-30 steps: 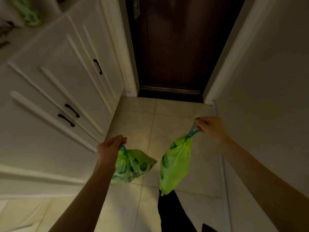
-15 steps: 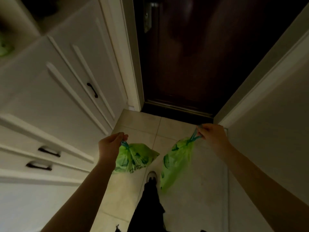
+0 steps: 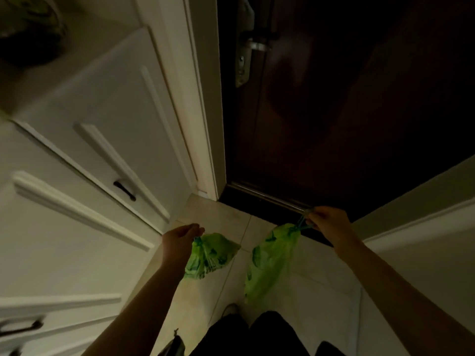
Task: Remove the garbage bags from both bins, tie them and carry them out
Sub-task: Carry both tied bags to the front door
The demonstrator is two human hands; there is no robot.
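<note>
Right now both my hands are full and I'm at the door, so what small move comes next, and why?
Probably pass the bag in the left hand over to the right hand, which already holds the other green bag. The dark door looks shut, and its handle sits on the left, so a free left hand could open it.

Left hand (image 3: pixel 177 242), right hand (image 3: pixel 327 222) fisted, arms extended.

Two green garbage bags: left bag (image 3: pixel 211 255), right bag (image 3: pixel 270 260). Two hands: left hand (image 3: pixel 180 242), right hand (image 3: pixel 327 223). One dark door (image 3: pixel 347 104). One door handle (image 3: pixel 253 44).
</note>
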